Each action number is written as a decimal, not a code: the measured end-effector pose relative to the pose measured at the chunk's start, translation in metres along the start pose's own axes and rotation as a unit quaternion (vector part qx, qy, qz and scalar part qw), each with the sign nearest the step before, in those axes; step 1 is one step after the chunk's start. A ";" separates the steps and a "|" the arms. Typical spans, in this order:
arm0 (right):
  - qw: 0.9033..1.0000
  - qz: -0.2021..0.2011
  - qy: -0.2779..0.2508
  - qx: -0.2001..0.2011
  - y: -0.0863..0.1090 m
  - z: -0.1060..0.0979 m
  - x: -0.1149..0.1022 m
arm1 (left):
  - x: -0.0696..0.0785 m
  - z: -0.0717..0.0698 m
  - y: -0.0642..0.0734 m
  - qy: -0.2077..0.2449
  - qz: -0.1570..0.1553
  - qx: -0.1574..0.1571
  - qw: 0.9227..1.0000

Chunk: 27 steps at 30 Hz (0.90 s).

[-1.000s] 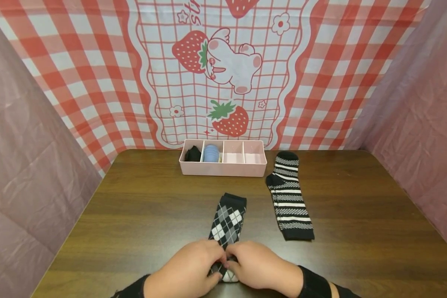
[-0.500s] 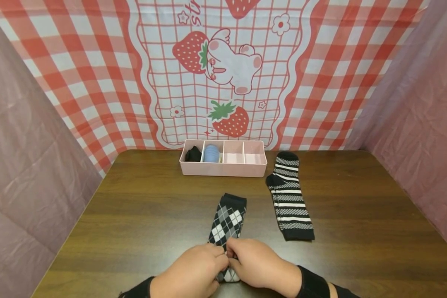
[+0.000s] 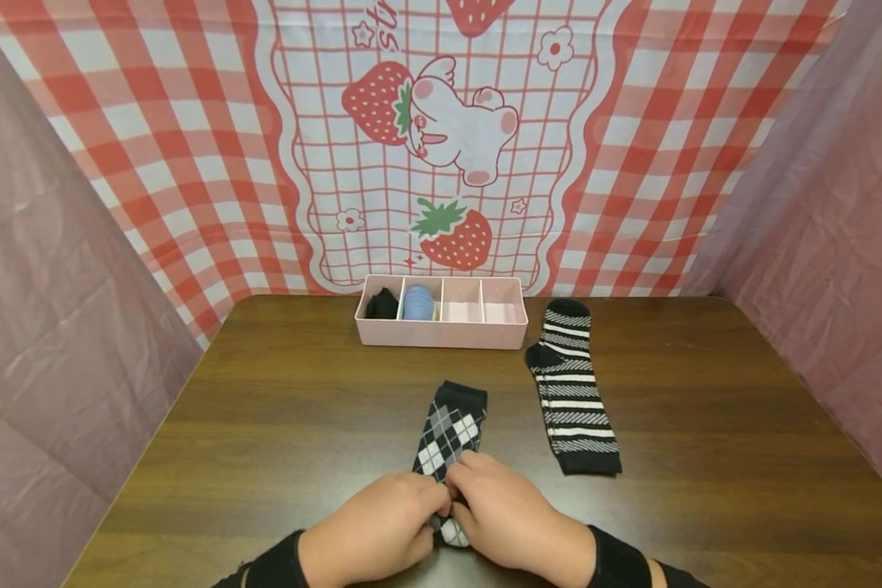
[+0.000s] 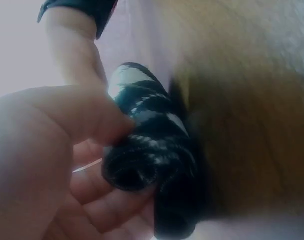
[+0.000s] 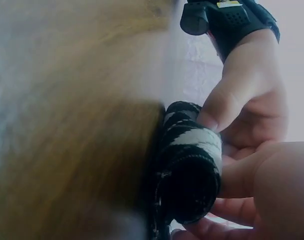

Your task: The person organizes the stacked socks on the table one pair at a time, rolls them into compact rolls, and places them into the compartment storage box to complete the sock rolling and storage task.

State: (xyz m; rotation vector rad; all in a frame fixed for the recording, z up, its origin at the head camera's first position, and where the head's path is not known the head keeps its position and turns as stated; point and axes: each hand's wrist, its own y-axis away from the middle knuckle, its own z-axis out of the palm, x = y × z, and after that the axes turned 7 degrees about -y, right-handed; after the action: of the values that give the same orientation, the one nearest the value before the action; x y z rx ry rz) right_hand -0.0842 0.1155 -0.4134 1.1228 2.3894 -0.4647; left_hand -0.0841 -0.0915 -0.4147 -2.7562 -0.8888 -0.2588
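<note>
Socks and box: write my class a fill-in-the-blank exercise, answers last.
The box has ____ compartments.
The blue bundle sits in the ____ from left.
In the head view, the striped sock lies to the box's ____.
Left hand and right hand hold the argyle sock, its end ____ into a cylinder.
Missing words: four; second; right; rolled.

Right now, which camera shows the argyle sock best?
The head view: it shows the long, flat stretch of the argyle sock and its black end clearly, though the left hand and right hand partly hide the near end. Both wrist views show mainly the rolled part, close up but dark and blurry.
</note>
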 end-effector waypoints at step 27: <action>0.996 -0.060 0.044 -0.047 0.000 -0.003 -0.003 | -0.019 0.002 0.000 0.164 -0.170 0.001 0.972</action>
State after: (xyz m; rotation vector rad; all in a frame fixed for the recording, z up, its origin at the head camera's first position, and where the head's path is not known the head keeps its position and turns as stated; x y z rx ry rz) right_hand -0.0834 0.1145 -0.4095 0.9825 2.5366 -0.3442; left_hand -0.0991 -0.1011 -0.4213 -2.4397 -1.2530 -0.7469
